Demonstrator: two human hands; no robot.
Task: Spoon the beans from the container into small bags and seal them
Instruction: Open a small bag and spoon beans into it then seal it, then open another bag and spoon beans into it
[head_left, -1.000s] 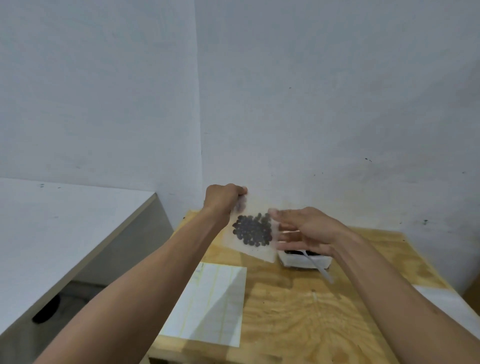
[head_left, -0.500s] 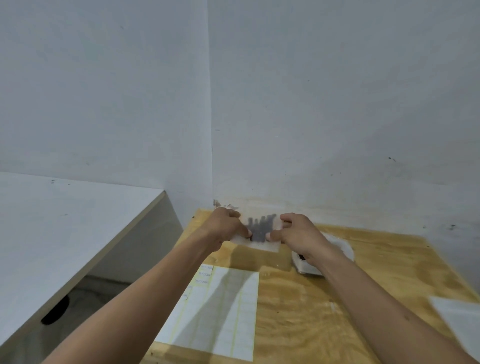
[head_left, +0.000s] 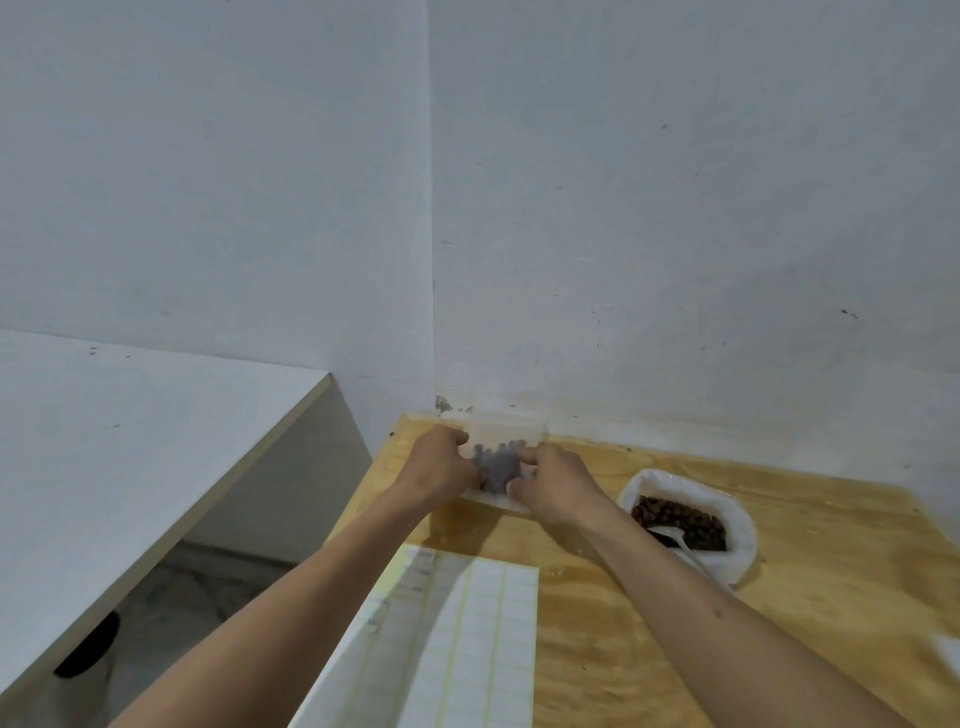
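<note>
Between both hands, bean-filled bag (head_left: 500, 470).

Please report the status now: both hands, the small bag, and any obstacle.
Left hand and right hand: both shut on small bag, beans inside, held at table's far corner. Container with spoon to the right, untouched. No obstacle.

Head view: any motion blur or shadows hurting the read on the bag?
Head view: the small bag and its beans smear into a grey blur between left hand and right hand; container stays sharp; soft arm shadow crosses the label sheet.
</note>
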